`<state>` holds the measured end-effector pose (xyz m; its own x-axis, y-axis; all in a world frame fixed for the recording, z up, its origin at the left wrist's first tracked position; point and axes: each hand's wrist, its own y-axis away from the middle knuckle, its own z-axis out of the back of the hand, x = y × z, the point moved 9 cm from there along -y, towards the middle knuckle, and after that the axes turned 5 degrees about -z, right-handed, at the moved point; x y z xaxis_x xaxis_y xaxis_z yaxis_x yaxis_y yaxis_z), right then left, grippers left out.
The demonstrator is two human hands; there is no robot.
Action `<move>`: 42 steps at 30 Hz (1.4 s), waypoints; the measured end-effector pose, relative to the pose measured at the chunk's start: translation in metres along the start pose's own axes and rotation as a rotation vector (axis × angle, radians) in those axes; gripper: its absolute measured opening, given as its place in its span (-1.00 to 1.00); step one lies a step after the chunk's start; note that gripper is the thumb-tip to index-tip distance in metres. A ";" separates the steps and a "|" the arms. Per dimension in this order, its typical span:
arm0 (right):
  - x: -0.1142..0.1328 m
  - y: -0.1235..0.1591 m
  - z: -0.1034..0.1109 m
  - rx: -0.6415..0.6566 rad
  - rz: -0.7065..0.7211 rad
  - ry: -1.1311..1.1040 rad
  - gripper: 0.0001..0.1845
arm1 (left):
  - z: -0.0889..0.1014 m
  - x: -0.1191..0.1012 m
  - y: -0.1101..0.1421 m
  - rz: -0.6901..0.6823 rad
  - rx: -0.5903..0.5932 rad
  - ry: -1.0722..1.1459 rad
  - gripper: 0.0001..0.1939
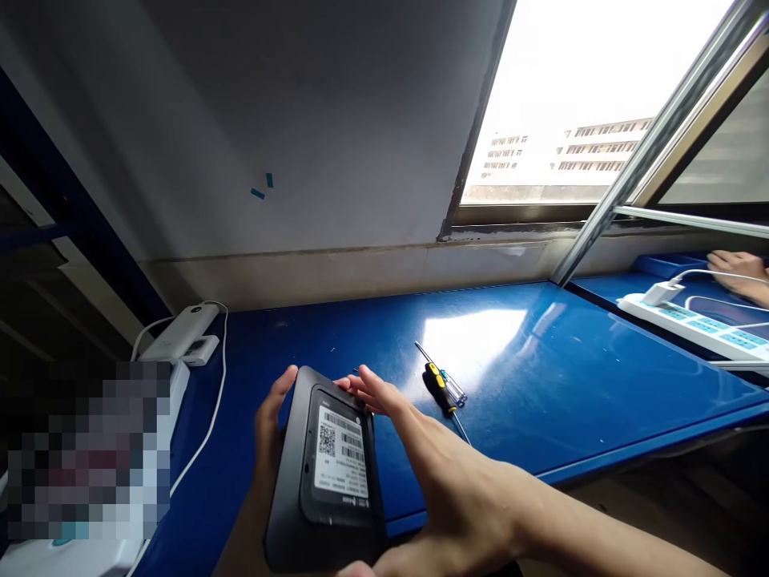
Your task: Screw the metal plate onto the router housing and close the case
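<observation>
A black plastic electronic box [288,497] is held up close to me above the blue table, tilted, its labelled side facing me. The white label [342,453] carries a QR code and barcodes. Along the box's left edge is my left hand [270,429], closed on it, with most of its fingers hidden. My right hand [432,473] grips the right side, its fingers at the top edge and its thumb low down. Beyond the right hand lie two screwdrivers, one with a yellow-and-black handle [440,386] and one with a clear handle [455,389], side by side.
White power strips stand at left [180,332] and right [697,324], with a white cable [210,429] running along the table's left side. A metal post [592,232] rises at the back right. Another person's hand [738,268] is by a blue tray [666,263].
</observation>
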<state>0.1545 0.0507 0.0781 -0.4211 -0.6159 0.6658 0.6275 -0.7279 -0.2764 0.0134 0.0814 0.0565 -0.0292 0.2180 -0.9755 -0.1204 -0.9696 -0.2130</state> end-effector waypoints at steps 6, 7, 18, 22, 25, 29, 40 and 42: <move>-0.004 -0.003 -0.002 0.047 -0.050 -0.081 0.66 | -0.003 0.027 -0.003 0.143 0.108 0.140 -0.26; -0.006 -0.003 -0.002 0.052 -0.064 -0.093 0.67 | -0.001 0.029 -0.003 0.146 0.112 0.125 -0.25; -0.014 0.009 0.011 -0.125 -0.180 0.045 0.58 | 0.030 0.030 0.028 -0.025 0.035 -0.080 0.38; -0.018 0.009 0.011 -0.141 -0.183 0.140 0.53 | 0.047 0.036 0.040 -0.111 0.064 -0.386 0.19; -0.022 0.010 0.008 -0.137 -0.188 0.200 0.51 | 0.047 0.049 0.039 -0.134 0.162 -0.613 0.28; -0.026 0.011 0.009 -0.145 -0.192 0.241 0.45 | 0.042 0.064 0.038 -0.211 0.200 -0.819 0.29; -0.030 0.013 0.006 -0.063 -0.166 0.245 0.52 | 0.032 0.061 0.046 -0.275 0.065 -0.958 0.45; -0.028 0.011 0.002 -0.032 -0.149 0.242 0.55 | 0.033 0.051 0.047 -0.254 0.073 -0.910 0.47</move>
<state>0.1743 0.0610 0.0577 -0.6536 -0.5524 0.5173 0.5276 -0.8226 -0.2120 -0.0262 0.0504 -0.0015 -0.7522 0.4549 -0.4768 -0.2908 -0.8784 -0.3793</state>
